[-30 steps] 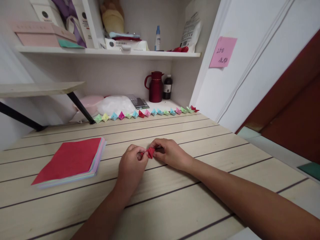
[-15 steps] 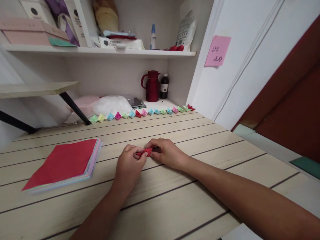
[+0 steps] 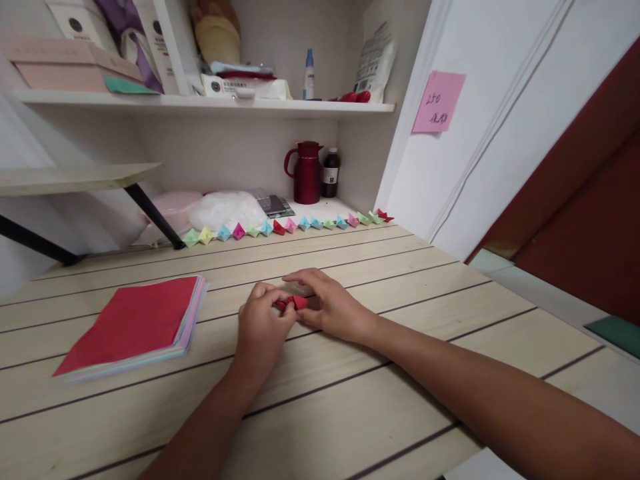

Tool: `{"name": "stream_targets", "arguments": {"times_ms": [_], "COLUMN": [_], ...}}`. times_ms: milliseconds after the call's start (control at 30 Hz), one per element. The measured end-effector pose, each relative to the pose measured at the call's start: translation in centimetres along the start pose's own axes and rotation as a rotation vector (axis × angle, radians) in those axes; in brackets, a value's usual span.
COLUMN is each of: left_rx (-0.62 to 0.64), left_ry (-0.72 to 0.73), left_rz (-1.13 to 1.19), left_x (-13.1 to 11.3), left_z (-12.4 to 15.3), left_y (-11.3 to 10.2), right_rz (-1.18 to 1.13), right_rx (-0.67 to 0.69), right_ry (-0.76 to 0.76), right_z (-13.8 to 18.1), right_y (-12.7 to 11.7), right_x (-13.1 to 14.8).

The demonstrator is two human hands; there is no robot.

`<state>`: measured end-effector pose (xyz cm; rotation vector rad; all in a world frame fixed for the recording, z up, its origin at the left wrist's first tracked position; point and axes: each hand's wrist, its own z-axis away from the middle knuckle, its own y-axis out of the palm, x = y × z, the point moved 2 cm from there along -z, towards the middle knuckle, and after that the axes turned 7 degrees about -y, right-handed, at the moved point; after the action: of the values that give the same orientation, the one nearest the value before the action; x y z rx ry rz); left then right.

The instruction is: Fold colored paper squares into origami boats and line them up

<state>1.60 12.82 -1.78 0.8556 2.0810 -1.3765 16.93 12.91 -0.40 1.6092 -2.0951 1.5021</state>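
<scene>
A small folded piece of red paper (image 3: 299,302) sits just above the table, between my two hands. My left hand (image 3: 263,320) is closed, pinching its left part between thumb and fingers, which hide some of it. At the paper's right is my right hand (image 3: 333,303), with thumb and fingers spread apart around that side. The thumb tip is close to the paper's lower edge; whether it touches I cannot tell. Left of my hands lies a stack of square paper (image 3: 135,323), a red sheet on top and pastel sheets beneath.
A row of small folded paper boats (image 3: 279,228) in several colours lines the table's back edge. Behind it stand a dark red jug (image 3: 307,175) and a dark bottle (image 3: 331,175). A raised wooden shelf (image 3: 75,179) on black legs is at the left.
The fingers of my right hand have spread away from the red paper, showing more of its right end. My left hand keeps its pinch. The view has shifted slightly.
</scene>
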Motion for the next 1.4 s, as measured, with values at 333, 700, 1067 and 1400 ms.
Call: {"name": "stream_targets", "arguments": {"times_ms": [333,700,1067,1400], "left_rx": [-0.043,-0.012,0.014,0.042], "left_ry": [0.094,0.118,0.077,0.031], "left_rz": [-0.366,-0.457,-0.340,-0.298], "left_x": [-0.4,-1.3,-0.9,-0.7], "left_z": [0.6,0.8,0.7,1.0], "left_y": [0.0,-0.2,-0.4,-0.5], "right_rz": [0.087,0.103,0.069,0.239], "right_rx": [-0.018,0.024,0.025,0.104], "right_ry": [-0.078,-0.035,0.015,-0.049], "right_z": [-0.1,-0.5,-0.4,-0.7], "right_y": [-0.1,0.4,0.9,0.6], "right_x": [-0.1,-0.2,-0.1,-1.1]}}
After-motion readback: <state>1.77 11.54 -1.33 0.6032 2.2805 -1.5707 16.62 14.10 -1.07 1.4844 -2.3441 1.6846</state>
